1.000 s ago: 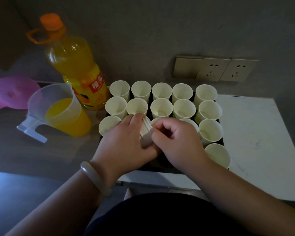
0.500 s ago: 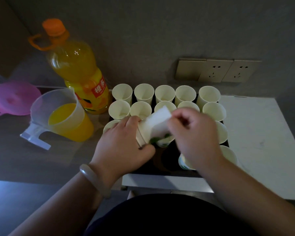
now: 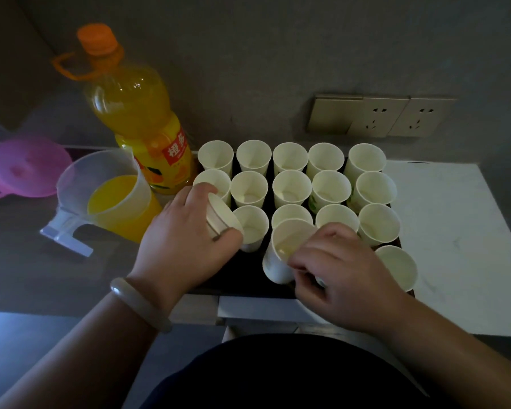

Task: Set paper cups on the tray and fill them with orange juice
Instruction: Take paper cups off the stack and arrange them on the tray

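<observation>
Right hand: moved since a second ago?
Yes. The right hand left the cup stack and carried one cup toward the near edge of the tray.

Two surfaces in my feed: a dark counter (image 3: 27,261) on the left, a white stone slab (image 3: 455,231) on the right.
On the dark side I see a pink funnel (image 3: 27,166), a clear jug (image 3: 109,196) part-filled with orange juice, and a juice bottle (image 3: 136,113) upright just behind it. A black tray (image 3: 248,276) lies at the slab's left end, carrying rows of upright paper cups (image 3: 291,187).
</observation>
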The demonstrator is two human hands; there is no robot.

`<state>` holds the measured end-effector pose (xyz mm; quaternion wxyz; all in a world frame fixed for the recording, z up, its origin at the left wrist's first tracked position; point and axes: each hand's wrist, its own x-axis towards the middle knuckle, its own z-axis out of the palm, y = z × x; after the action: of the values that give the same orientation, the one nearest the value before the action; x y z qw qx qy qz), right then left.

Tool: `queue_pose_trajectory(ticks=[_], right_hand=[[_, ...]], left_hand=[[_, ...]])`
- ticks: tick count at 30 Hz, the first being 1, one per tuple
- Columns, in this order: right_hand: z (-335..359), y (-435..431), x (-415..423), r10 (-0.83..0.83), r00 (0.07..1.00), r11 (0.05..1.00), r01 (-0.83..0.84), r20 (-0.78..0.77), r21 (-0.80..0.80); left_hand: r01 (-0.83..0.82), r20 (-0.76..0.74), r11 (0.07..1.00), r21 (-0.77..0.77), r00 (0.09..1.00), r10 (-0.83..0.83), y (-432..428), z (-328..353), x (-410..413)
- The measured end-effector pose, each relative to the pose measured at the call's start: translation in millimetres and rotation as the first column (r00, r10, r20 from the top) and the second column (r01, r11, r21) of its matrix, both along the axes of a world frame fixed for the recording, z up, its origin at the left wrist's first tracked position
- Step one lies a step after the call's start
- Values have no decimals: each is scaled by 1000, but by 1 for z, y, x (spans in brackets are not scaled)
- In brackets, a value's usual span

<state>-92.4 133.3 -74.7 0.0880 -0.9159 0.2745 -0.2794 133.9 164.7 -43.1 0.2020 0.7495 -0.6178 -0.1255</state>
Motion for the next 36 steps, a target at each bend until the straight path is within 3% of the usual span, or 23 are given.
queue_pose_trajectory(ticks=[8, 19, 30, 36], right_hand=[[-31, 1, -7, 110, 964, 990, -128, -243, -59], [-37, -1, -8, 74, 912, 997, -63, -404, 41], [-40, -3, -7, 84, 904, 996, -59, -419, 71], [-31, 0, -4, 16, 970, 997, 3, -241, 75]], left_hand=[[11, -13, 1000, -6, 1000, -11, 5, -1, -4], [44, -17, 999, 8, 999, -44, 8, -6, -5], [71, -32, 997, 39, 997, -70, 9, -9, -7], [96, -37, 993, 64, 995, -94, 11, -9, -7]])
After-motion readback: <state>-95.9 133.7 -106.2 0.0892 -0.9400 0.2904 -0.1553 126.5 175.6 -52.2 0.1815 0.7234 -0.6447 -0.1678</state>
